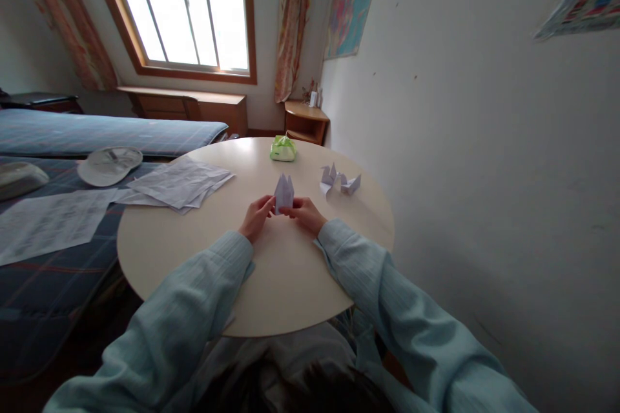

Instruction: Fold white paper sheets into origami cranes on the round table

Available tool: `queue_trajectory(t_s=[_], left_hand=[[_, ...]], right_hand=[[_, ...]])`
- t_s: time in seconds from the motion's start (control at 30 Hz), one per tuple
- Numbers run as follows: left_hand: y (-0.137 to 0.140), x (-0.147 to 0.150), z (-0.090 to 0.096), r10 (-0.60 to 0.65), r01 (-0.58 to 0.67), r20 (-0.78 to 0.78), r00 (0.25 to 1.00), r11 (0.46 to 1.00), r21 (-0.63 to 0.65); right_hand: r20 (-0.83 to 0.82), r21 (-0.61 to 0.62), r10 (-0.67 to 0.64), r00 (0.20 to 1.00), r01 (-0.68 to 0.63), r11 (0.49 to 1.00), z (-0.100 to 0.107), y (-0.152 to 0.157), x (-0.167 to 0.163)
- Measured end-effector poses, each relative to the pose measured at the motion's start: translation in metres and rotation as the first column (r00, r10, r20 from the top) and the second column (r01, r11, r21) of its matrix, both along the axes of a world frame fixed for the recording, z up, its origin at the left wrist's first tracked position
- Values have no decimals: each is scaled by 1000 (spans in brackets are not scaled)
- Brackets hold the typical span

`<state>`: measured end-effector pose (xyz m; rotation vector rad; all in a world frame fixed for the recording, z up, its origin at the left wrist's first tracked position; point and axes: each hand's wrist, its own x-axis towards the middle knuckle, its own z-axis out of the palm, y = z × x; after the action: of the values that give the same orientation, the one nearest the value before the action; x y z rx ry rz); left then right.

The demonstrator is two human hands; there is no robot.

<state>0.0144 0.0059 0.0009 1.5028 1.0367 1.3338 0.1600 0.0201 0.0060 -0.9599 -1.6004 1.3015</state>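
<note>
Between my hands, a small folded piece of white paper (284,192) stands upright, its two points facing up. My left hand (258,216) pinches its left edge. On its lower right side, the fingers of my right hand (306,213) are closed on it too. Both hands are just above the middle of the round cream table (290,284). To the right on the tabletop sit two folded paper figures, one with upright wings (329,178) and a smaller one (349,184) beside it.
A green pack of tissues (283,148) lies at the table's far side. Loose paper sheets (181,181) overlap the left edge, near a pale cap (110,165) on a plaid bed (53,297). A white wall (465,161) runs close along the right.
</note>
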Motion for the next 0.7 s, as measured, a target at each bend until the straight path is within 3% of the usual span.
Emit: queue_trajectory(t_s=[0.43,0.7], left_hand=[[0,1,0,4,-2,64,998,999,-37],[2,-1,-2,-18,18,-14,1000,1000,14]], right_hand=[[-8,-11,14,1000,-14,1000,1,-1,0],[6,-6,15,1000,-15,1000,1,0,0]])
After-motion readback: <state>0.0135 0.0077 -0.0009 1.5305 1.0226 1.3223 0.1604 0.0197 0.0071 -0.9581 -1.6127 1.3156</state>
